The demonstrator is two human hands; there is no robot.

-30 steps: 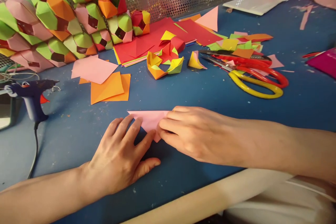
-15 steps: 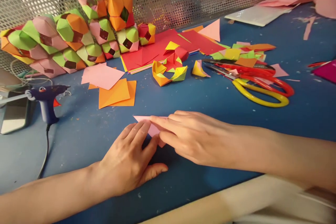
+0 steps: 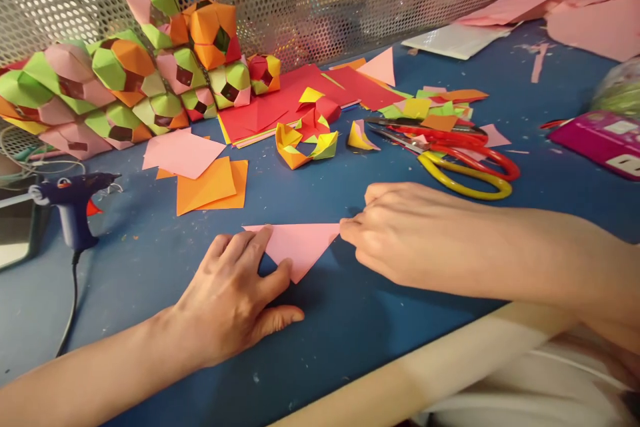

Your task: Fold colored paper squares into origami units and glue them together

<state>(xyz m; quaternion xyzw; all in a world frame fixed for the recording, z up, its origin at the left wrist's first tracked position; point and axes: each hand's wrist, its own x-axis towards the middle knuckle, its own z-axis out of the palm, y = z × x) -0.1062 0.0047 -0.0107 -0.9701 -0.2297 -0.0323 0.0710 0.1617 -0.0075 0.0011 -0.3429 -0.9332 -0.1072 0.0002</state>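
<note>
A pink sheet of paper (image 3: 303, 247), folded into a triangle, lies on the blue table with its long edge away from me and its point towards me. My left hand (image 3: 233, 290) rests on the paper's left part, fingers spread and thumb out to the side on the tabletop. At the opposite corner, my right hand (image 3: 400, 233) has its fingers curled together. Their tips cover the end of that corner, and the right thumb is hidden.
Folded-paper balls (image 3: 130, 70) are stacked against a perforated metal panel (image 3: 300, 0). A glue gun (image 3: 75, 207) stands left. Pink sheets (image 3: 183, 152), orange sheets (image 3: 210, 187), a part-built paper ring (image 3: 305, 140) and yellow-handled scissors (image 3: 465, 177) lie beyond my hands.
My right hand has slid right along the folded edge to the corner, its fingers now more curled, uncovering the triangle. My left hand stays on the paper. The view has shifted right.
</note>
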